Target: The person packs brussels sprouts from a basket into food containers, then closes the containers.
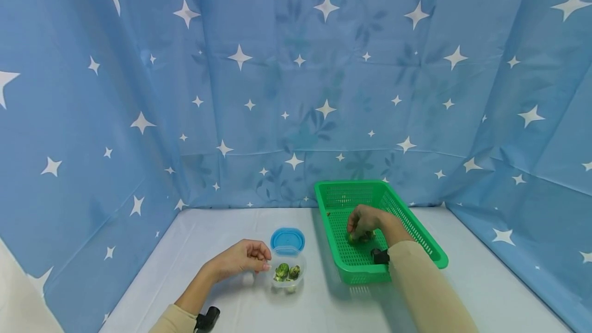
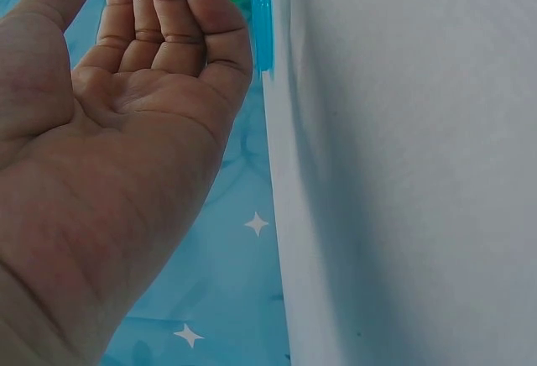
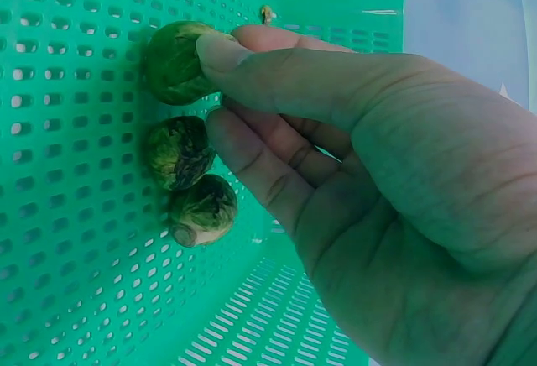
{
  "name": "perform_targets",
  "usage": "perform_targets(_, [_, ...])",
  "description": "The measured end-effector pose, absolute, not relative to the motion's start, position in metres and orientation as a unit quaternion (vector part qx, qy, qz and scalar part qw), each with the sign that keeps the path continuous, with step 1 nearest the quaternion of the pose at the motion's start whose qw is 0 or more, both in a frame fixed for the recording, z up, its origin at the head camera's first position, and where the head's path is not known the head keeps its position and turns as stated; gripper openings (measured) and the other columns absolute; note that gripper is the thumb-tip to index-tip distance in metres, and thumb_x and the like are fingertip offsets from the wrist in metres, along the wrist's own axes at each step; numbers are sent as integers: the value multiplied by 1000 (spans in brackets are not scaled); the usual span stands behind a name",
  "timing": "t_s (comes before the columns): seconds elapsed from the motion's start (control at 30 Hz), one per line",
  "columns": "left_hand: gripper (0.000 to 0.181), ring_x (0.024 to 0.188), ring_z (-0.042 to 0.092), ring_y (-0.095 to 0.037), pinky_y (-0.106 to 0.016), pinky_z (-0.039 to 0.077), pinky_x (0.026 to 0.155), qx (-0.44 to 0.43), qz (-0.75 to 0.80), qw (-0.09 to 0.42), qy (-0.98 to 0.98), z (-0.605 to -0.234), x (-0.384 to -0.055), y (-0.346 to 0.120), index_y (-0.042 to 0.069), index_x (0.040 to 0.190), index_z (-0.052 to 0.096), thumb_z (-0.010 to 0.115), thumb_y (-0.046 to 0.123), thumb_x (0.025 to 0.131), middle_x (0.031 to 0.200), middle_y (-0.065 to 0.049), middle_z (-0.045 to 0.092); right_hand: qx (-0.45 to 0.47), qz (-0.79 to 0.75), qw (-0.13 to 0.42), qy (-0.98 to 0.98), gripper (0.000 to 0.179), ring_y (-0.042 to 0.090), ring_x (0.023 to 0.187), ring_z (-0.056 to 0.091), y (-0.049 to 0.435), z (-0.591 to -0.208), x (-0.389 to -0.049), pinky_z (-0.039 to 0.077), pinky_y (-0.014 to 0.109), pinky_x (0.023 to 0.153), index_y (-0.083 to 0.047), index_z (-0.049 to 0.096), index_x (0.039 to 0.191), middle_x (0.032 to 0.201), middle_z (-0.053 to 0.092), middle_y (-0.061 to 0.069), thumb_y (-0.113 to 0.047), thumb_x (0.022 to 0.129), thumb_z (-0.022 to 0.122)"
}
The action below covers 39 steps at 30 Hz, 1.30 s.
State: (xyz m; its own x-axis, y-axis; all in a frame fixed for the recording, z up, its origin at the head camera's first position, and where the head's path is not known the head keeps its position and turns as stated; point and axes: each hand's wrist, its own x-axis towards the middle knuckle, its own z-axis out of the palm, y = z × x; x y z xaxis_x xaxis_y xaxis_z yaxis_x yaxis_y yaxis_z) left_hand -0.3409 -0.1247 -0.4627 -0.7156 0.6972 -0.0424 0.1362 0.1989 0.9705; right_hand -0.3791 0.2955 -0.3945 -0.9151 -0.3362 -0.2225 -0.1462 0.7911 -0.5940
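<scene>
Inside the green basket [image 1: 333, 243], my right hand [image 1: 367, 220] pinches a green Brussels sprout [image 3: 176, 64] between thumb and fingers. Two darker sprouts [image 3: 180, 152] lie just below it against the basket's perforated floor in the right wrist view. On the table, my left hand [image 1: 242, 260] holds the near left rim of a small clear plastic container [image 1: 300, 276] with thumb and curled fingers. Several Brussels sprouts [image 1: 282, 270] sit in that container. The left wrist view shows the left palm and bent fingers [image 2: 222, 43], with the container hidden behind them.
A blue lid [image 1: 288, 239] lies just behind the clear container. White cloth [image 1: 208, 230] covers the table, and a blue star-patterned curtain [image 1: 296, 91] surrounds its back and sides. A small brown scrap [image 3: 267, 13] lies in the basket near its far end.
</scene>
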Motion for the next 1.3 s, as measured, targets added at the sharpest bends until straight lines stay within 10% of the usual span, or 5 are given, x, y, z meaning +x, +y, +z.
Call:
perform_targets(0.47, [34,78,59,-12,-31,52,71,287,567,248,731,-462,-340,-125,-10,117,62,75,14,96,91,1,67,-211,-298,129,922,16,22,93,68,299,-393,-387,60,46,83,6,72,111,105,73,14,1,96,71])
perform_targets(1.3, [35,80,60,-13,-32,53,72,289,569,250,728,-464,-341,-125,-10,118,62,76,14,96,92,0,67,-228,-371,52,899,15,45,93,66,299,-393,-400,56,61,86,8,65,113,100,67,22,-2,106,56])
